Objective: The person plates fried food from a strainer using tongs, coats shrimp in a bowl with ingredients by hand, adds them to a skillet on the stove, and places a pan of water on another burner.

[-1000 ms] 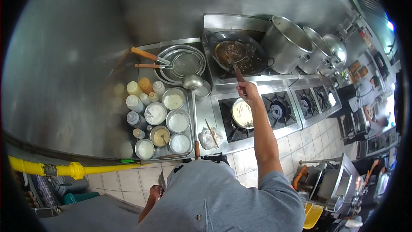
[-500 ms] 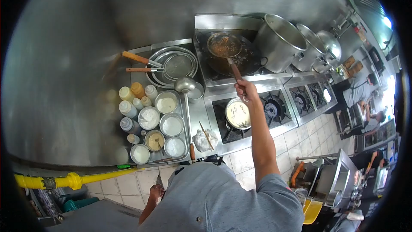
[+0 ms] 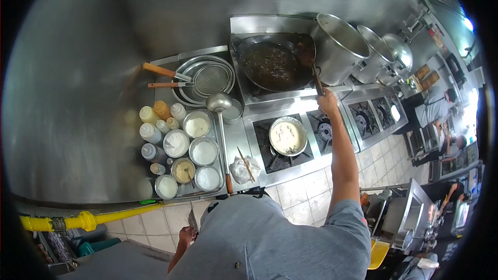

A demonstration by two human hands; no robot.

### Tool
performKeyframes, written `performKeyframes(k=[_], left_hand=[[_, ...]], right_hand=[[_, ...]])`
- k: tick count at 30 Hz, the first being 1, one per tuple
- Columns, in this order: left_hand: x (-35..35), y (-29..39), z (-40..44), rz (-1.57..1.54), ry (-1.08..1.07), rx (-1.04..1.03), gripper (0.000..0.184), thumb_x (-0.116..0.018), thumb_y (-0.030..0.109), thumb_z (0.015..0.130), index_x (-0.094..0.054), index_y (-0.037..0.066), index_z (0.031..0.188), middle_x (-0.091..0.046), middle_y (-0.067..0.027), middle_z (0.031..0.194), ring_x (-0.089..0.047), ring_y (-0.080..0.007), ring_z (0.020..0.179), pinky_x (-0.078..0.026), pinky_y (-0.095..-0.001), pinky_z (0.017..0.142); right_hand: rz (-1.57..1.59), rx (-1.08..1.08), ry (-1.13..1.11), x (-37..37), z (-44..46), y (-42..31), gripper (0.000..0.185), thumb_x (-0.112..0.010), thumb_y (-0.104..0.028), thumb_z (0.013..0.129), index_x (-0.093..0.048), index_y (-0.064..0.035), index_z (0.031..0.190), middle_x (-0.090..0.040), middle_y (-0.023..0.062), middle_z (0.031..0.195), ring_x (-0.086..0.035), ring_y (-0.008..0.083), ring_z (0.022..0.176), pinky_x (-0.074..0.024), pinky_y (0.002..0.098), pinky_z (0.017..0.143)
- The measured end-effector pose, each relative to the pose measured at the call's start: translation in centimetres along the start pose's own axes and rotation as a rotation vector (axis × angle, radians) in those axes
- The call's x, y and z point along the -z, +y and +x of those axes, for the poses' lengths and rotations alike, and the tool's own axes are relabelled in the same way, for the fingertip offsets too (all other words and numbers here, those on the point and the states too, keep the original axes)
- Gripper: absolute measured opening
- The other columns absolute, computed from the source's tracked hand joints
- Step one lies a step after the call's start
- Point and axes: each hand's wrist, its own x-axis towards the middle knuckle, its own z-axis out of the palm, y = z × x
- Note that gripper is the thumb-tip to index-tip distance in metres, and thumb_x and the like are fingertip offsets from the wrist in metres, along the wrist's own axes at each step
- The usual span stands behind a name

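Note:
My right hand [image 3: 328,102] is closed round the wooden handle of a strainer [image 3: 306,56]. The strainer is tilted at the right side of a large dark wok [image 3: 249,75], its bowl hard to see against the dark metal. Hot-looking dark oil [image 3: 267,65] with pale foam or bits lies in the wok. Below it, on a burner, a metal bowl [image 3: 288,136] holds creamy white batter with dark pieces. Down by my side hangs my left hand [image 3: 188,236], fingers curled, away from the counter; whatever it may hold is hidden.
Tall steel pots [image 3: 342,36] stand right of the wok. On the left are nested strainers and bowls [image 3: 181,96], a ladle [image 3: 219,102], squeeze bottles [image 3: 150,132] and several tubs of powder [image 3: 204,150]. A stick lies across a plastic bag [image 3: 241,170]. People work at far right.
My right hand has moved right. The strainer, earlier level over the wok with browned food in it, is now tilted at the wok's right edge, uncovering the oil.

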Motion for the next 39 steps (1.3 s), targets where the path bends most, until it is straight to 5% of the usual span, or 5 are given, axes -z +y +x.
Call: performKeyframes(k=[9,15,20,24,39], left_hand=[[4.0,-3.3,3.5,-0.192,0.065,0.184,0.019,-0.058,0.021,0.097,-0.054,0.008,0.11,-0.061,-0.0034,0.075,-0.054,-0.0132,0.058,-0.047,-0.0296,0.054],[2.5,-1.7,1.7,0.552,0.099,0.017,0.024,-0.058,0.023,0.097,-0.056,0.006,0.115,-0.068,-0.0069,0.087,-0.063,-0.0163,0.071,-0.053,-0.0331,0.062],[4.1,-4.4,3.8,-0.017,0.104,0.094,0.017,-0.055,0.019,0.097,-0.056,0.007,0.109,-0.064,-0.0051,0.078,-0.061,-0.015,0.064,-0.051,-0.03,0.056],[0.8,-0.3,1.4,0.535,0.144,0.007,0.012,-0.054,0.017,0.097,-0.057,0.007,0.103,-0.059,-0.0022,0.073,-0.057,-0.0132,0.06,-0.049,-0.03,0.054],[1.4,-1.9,3.6,0.127,0.138,-0.03,0.009,-0.052,0.017,0.096,-0.051,0.011,0.089,-0.06,-0.0045,0.077,-0.059,-0.0168,0.062,-0.049,-0.03,0.05]], right_hand=[[0.614,-0.297,-0.399,-4.3,-3.6,-4.8,0.011,-0.059,-0.012,0.088,-0.054,-0.0031,0.085,-0.054,0.0046,0.064,-0.047,0.0113,0.041,-0.0309,0.0256,0.033],[0.882,-0.378,-0.498,-7.3,-4.6,-5.9,0.009,-0.058,-0.009,0.09,-0.05,-0.0055,0.091,-0.056,0.0039,0.069,-0.05,0.0102,0.046,-0.0293,0.024,0.034],[0.927,-0.363,-0.511,-8.6,-5.8,-8.1,0.007,-0.057,-0.008,0.09,-0.05,-0.0052,0.092,-0.056,0.0041,0.068,-0.049,0.0097,0.046,-0.0303,0.0232,0.033],[1.021,-0.346,-0.533,-9.4,-6.0,-9.2,0.008,-0.056,-0.008,0.091,-0.049,-0.0042,0.093,-0.056,0.0046,0.068,-0.049,0.0099,0.046,-0.0307,0.0232,0.034],[1.011,-0.308,-0.388,-3.6,-4.0,-7.5,0.008,-0.057,-0.01,0.091,-0.051,-0.0053,0.095,-0.056,0.0044,0.068,-0.049,0.0111,0.046,-0.0339,0.0248,0.037]])
